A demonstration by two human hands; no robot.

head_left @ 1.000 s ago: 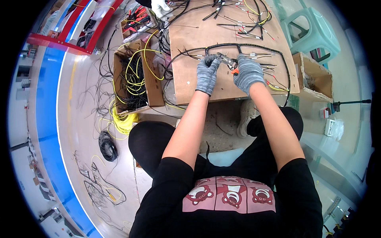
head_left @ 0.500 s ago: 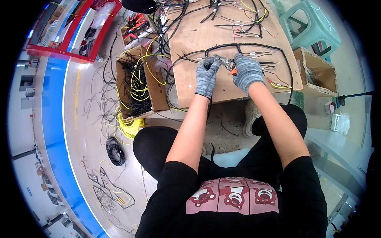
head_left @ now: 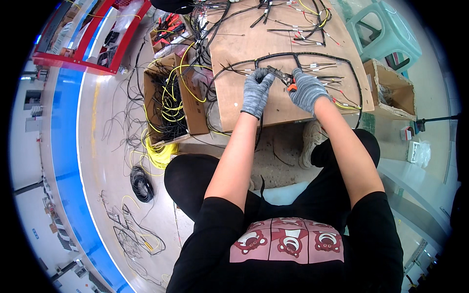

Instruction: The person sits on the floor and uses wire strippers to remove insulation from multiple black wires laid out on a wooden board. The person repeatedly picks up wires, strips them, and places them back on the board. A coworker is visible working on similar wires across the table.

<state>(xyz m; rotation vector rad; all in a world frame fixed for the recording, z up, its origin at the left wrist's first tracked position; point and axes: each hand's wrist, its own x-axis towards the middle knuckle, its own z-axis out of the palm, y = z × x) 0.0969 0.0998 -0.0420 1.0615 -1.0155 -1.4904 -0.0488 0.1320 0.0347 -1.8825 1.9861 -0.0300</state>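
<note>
Both my hands wear grey knit gloves over the wooden board. My left hand is closed, thumb and fingers pinched on a black cable that hangs below its wrist past the board's front edge; what lies between the fingertips is mostly hidden. In my right hand is a pair of wire strippers or similar pliers with orange handles. Their metal jaws point left, close by my left fingertips. Just beyond both hands runs a black wire harness with several thin, labelled branch ends.
Left of the board stands a cardboard box full of black and yellow wires. Yellow and black cable coils lie on the floor. A green plastic stool and another cardboard box are at the right. More harnesses lie farther up the board.
The pliers have turned, with their jaws now pointing more up and left, and my right hand has shifted slightly right. My left hand stays in nearly the same place.
</note>
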